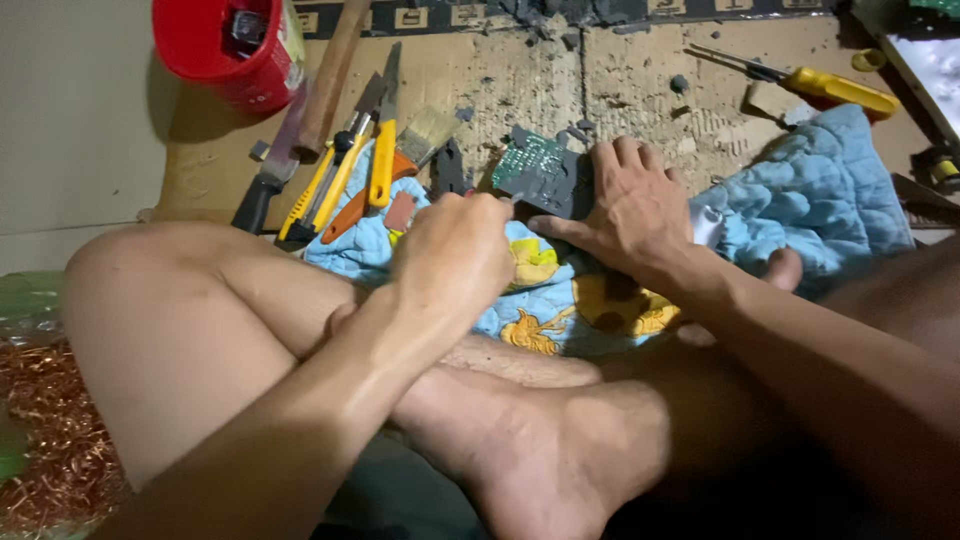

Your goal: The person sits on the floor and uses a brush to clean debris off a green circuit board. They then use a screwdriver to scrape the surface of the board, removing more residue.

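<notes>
my right hand lay flat over a green circuit board, fingers spread and pressing it down on the blue quilted cloth. my left hand was clenched into a fist just left of the board, its grip near the board's edge; i could not tell what it pinched. farther left of that fist lay yellow-handled cutters, a brush and a red tub.
</notes>
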